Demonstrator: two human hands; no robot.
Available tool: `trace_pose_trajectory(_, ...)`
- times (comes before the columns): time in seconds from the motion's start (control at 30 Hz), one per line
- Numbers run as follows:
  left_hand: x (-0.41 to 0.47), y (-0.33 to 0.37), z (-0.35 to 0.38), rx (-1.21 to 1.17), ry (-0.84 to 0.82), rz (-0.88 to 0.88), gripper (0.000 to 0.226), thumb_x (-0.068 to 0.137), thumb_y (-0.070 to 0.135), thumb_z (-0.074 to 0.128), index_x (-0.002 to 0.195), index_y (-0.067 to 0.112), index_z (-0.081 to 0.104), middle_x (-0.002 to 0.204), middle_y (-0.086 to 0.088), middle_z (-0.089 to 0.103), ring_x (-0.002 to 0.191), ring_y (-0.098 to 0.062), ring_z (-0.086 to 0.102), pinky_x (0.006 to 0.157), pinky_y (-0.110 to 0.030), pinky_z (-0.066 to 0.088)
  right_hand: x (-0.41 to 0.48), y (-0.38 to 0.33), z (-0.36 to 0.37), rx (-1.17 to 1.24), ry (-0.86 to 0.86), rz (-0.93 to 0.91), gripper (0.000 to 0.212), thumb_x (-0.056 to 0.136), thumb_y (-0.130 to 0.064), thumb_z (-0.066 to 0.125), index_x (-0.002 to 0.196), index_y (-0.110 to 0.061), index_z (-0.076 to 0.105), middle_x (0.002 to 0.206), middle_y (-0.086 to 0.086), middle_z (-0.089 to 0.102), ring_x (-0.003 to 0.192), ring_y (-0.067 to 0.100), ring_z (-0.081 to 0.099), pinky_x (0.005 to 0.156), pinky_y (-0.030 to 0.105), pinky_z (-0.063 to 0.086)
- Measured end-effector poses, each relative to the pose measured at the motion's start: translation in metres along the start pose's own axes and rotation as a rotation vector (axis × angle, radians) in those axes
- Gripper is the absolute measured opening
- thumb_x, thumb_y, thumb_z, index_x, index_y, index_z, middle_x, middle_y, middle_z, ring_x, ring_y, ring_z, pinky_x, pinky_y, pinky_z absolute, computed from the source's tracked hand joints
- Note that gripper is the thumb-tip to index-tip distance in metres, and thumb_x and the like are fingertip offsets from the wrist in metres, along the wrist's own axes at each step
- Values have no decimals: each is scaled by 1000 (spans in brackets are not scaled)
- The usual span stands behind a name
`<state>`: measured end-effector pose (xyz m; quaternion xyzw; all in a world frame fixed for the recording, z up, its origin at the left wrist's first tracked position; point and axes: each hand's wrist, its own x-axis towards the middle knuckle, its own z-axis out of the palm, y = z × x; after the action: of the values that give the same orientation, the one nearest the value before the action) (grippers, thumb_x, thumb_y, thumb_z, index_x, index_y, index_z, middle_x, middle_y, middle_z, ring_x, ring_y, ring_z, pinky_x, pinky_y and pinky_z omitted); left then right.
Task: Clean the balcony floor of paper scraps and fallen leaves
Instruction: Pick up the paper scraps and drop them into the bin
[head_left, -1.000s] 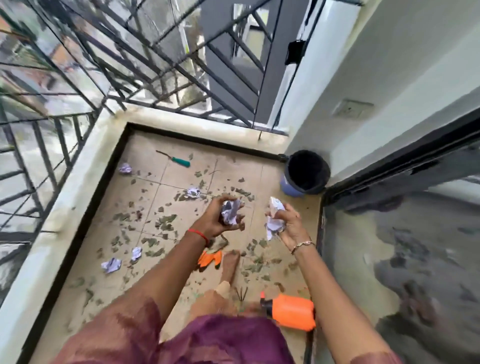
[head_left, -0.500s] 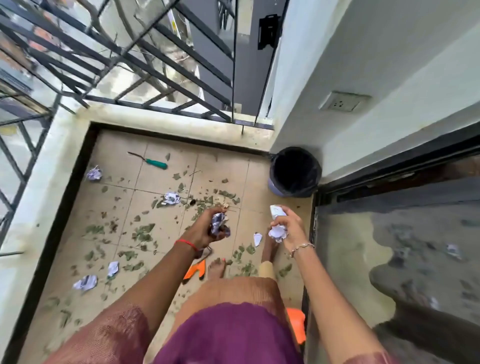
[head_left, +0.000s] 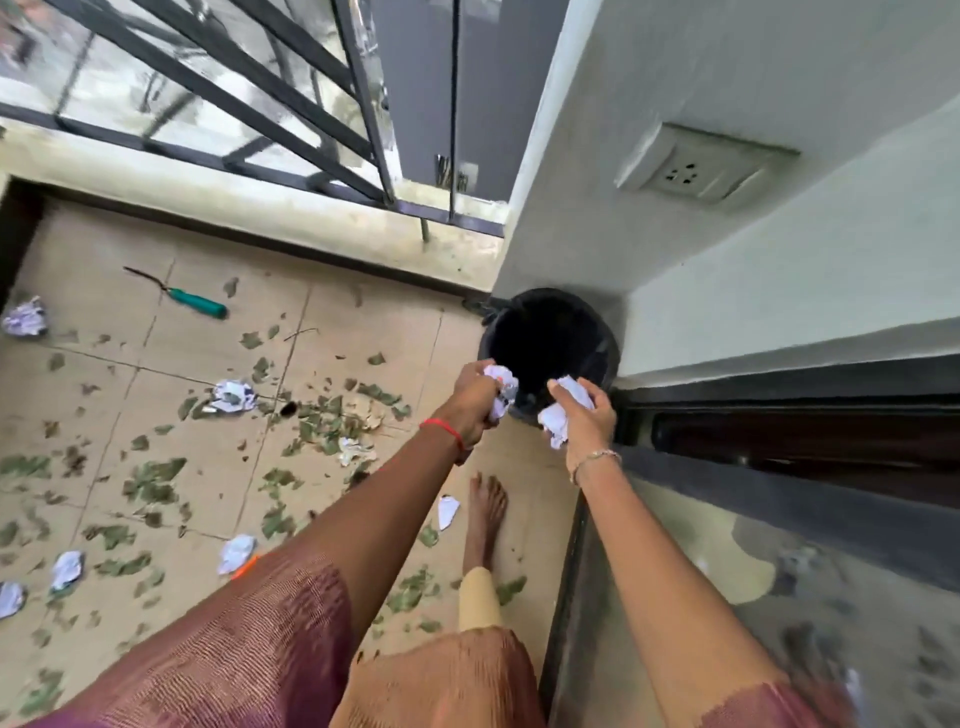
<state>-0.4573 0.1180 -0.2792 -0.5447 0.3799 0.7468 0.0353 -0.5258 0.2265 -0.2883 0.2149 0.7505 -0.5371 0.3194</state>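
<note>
A crumpled paper wad (head_left: 502, 385) sat in the left hand (head_left: 474, 404), fingers curled round it, right at the near rim of the black bin (head_left: 609, 343). The right hand (head_left: 588, 422) gripped a second white wad (head_left: 555, 422) just beside the first, over the same edge of the bin, which stood in the corner where the balcony floor (head_left: 363, 322) met the wall. More paper scraps lay on the tiles: one (head_left: 234, 396) among the fallen leaves (head_left: 332, 415) near the middle, one (head_left: 25, 317) at the far left edge, a small flat piece (head_left: 448, 512) just beside a bare foot (head_left: 485, 512), and others (head_left: 236, 553) nearer the person. Green leaf bits were scattered across most of the floor, thickest to the left of the left arm. A tool with a green handle (head_left: 197, 301) lay well apart, near the kerb under the dark metal railing (head_left: 234, 88). A red thread (head_left: 441, 426) circled the left wrist and a thin bracelet (head_left: 597, 457) the right. A wall socket (head_left: 696, 166) was set above the bin.
</note>
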Motion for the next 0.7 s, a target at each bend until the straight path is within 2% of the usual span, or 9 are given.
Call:
trace_pose_trajectory(0.07,41,-11,19,-17,99,-7,18,84,-5,50,98,5,54,73,-9,61,58,-16,57,40,-19,44,34,-4,4,-35,13,-48,45,78,-13,74,118,-4,55,104,11,58,71,14,55,52,12,46)
trace_pose_trajectory(0.1,63,-18,27,-3,116,-15,33,88,-2,48,120,9,51,100,-15,60,82,-25,62,58,-29,55,49,-4,7,-48,11,-53,48,79,-18,74,121,-6,54,107,10,58,78,17,56,60,15,50)
trace_pose_trajectory(0.17,90,-24,37,45,84,-49,50,96,8,46,144,16,33,139,-17,41,120,-34,50,96,-48,47,73,-3,12,-80,-11,-29,56,82,-31,70,130,-14,48,121,9,56,98,22,58,81,34,54)
trace_pose_trajectory(0.23,101,-23,47,-49,22,-95,58,100,15,43,151,19,16,151,-12,28,131,-35,40,105,-51,38,89,-4,16,-125,-36,-2,61,87,-41,60,140,-21,38,137,6,47,119,25,50,97,49,45)
trace_pose_trajectory(0.37,100,-17,47,-204,-46,-119,54,104,22,36,152,19,13,150,-5,33,128,-24,43,100,-39,42,108,2,20,-234,-44,20,55,94,-36,50,142,-16,34,145,5,37,131,24,37,107,48,33)
trace_pose_trajectory(0.47,90,-16,24,-148,-33,-118,40,104,25,34,140,8,39,130,4,46,118,-11,42,94,-26,39,100,0,26,-392,-95,-45,15,95,-25,49,86,-16,56,89,1,54,81,12,51,83,30,38)
trace_pose_trajectory(0.53,83,-17,1,-107,38,-142,30,102,28,38,118,9,55,107,3,55,104,-13,45,80,-25,37,92,0,31,-510,-100,-100,28,94,-15,49,68,-6,52,70,7,49,64,17,45,70,32,36)
trace_pose_trajectory(0.63,66,-22,-43,-72,108,-120,21,101,28,38,89,22,55,86,4,59,84,-14,54,69,-26,40,72,2,49,-666,-158,-173,23,89,-11,51,87,8,63,88,24,64,85,37,59,77,41,46)
trace_pose_trajectory(0.7,51,-29,-74,-24,152,-94,23,101,27,36,88,21,54,82,4,60,71,-10,54,63,-23,39,61,7,64,-742,-247,-187,19,88,-9,52,76,1,63,83,24,65,87,42,60,78,48,51)
